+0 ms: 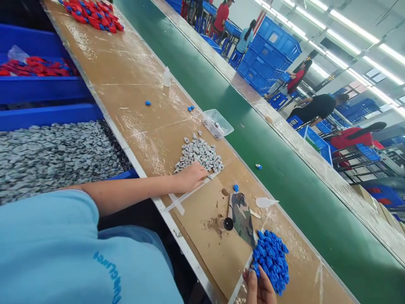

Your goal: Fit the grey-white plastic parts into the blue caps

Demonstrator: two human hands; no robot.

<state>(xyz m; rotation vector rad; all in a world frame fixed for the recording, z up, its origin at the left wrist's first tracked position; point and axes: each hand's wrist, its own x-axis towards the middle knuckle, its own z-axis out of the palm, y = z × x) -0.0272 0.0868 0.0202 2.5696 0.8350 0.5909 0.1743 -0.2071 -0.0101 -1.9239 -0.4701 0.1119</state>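
Note:
My left hand (190,177) reaches to the near edge of a heap of small grey plastic parts (202,152). Its fingers are drawn together on a small grey part at the heap's edge, partly hidden by the hand. At the bottom, my right hand (260,287) pinches a small blue plastic part (256,270) beside a heap of similar blue parts (272,257). Between the hands lies a brown board (209,236), with a small black-topped round pot (228,223) and a camouflage-patterned piece (242,217) on it.
A green conveyor belt (215,97) runs beyond the worktop. On the worktop are a clear tray (218,123), a white squeeze bottle (166,77), another bottle lying down (265,202) and red-blue parts (95,14). Blue bins (41,90) stand at left. Several people sit farther off.

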